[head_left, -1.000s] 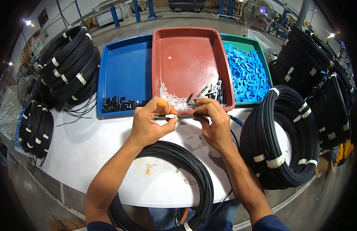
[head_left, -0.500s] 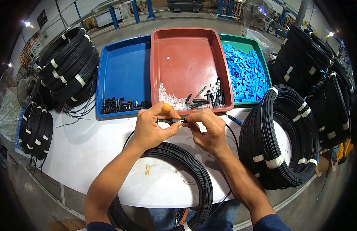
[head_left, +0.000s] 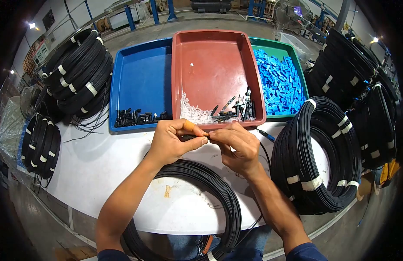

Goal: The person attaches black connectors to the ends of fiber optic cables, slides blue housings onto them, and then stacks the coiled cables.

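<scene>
My left hand [head_left: 173, 141] is closed in a pinch on a small black cable connector [head_left: 187, 137], mostly covered by the fingers. At its right end, my right hand [head_left: 237, 147] pinches the same piece, fingertips meeting those of the left. A coil of black cable [head_left: 229, 191] lies below my hands, overhanging the table's front edge. Just right of my right hand, a cable end with a blue connector [head_left: 265, 135] rests on the table by the red tray [head_left: 214, 65]. That tray holds clear caps [head_left: 190, 111] and several black connector pieces [head_left: 242, 106].
A blue tray [head_left: 142, 78] with small black parts [head_left: 138, 118] stands left, and a green tray [head_left: 285, 48] with many blue clips [head_left: 279, 82] right. Cable coils are stacked at left [head_left: 79, 74], and a large coil [head_left: 292, 152] stands at right on the white table [head_left: 92, 174].
My right fingers have closed further over the connector, against the left fingertips, hiding more of it. The view has shifted slightly.
</scene>
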Demonstrator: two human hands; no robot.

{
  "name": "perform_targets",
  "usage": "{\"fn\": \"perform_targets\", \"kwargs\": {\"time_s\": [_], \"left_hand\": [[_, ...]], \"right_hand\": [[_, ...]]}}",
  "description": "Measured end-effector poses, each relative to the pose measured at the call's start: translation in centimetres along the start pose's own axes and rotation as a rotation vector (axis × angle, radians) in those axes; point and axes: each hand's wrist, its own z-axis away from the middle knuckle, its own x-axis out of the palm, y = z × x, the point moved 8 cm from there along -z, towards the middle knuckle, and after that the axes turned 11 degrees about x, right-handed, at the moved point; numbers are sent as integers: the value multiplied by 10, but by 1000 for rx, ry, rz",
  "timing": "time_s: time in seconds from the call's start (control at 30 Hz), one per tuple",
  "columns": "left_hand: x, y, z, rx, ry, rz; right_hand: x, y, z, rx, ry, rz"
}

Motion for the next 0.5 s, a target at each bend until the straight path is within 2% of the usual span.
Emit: {"fn": "perform_targets", "kwargs": {"time_s": [0.13,0.2,0.23,0.3,0.43,0.5], "left_hand": [[1,4,2,55,-21,-39],[4,20,1,192,-54,-315],[5,18,1,189,-57,-314],[10,29,2,383,-85,-483],[10,33,1,470,-98,-594],[14,48,5,657,-93,-707]], "right_hand": [[2,-6,1,-35,-17,24],[7,7,1,171,-103,55],[7,9,2,174,-102,56],[12,29,4,369,-153,-76],[15,29,0,412,-192,-22],[15,36,2,477,-166,-99]]}}
